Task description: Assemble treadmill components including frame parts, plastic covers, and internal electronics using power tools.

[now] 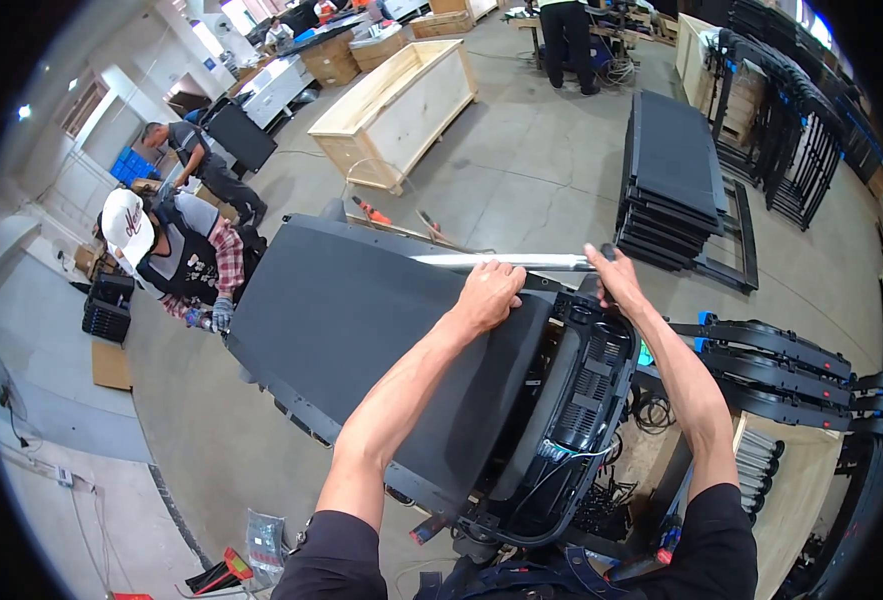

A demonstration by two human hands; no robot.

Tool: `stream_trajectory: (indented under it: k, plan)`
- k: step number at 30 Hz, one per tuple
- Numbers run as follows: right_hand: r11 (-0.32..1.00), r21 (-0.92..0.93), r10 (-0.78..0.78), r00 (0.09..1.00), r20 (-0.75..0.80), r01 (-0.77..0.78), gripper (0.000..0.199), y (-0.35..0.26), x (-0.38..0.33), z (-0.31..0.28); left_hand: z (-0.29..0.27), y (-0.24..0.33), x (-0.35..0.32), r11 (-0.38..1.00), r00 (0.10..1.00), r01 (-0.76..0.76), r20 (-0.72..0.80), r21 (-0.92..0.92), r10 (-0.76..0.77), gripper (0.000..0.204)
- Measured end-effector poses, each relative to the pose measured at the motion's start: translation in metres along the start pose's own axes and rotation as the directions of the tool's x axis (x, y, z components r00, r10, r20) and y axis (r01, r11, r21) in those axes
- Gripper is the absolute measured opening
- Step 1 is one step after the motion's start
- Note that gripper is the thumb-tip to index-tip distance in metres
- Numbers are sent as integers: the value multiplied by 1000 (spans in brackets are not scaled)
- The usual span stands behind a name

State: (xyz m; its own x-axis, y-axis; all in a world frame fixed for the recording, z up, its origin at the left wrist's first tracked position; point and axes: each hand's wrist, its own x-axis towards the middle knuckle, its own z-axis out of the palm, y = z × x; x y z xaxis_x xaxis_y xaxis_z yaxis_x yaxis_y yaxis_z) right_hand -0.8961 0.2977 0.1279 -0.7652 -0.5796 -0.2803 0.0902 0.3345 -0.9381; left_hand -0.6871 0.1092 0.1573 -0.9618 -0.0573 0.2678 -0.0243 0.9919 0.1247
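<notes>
A treadmill deck with a dark belt (361, 310) lies at a slant in front of me. A long silver rail (561, 262) runs along its far edge. My left hand (491, 294) is closed with fingers curled at the rail, its palm side over the belt's far edge. At the rail's right end, my right hand (616, 278) is closed round the end, where a small dark part shows; the fingers' undersides are hidden. Below it sits the uncovered black motor housing (596, 360), with wires (566, 453) showing at its near end.
A co-worker in a white cap (176, 245) has a gloved hand at the deck's far left corner. Stacked dark decks (671, 165) stand at right, near black frame parts (771, 350) and a box of metal rollers (758, 465). An open wooden crate (396, 110) lies beyond.
</notes>
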Motion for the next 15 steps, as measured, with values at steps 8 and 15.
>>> stream_trajectory:
  k: [8,15]
  plan:
    - [839,-446,-4,825,566,311,87,-71,12,83,-63,72,-78,912,878,364,-258,-190,-404,30]
    - [655,-603,119,726,677,455,80,-70,24,117,-97,170,-306,130,230,937,292,-324,-928,11]
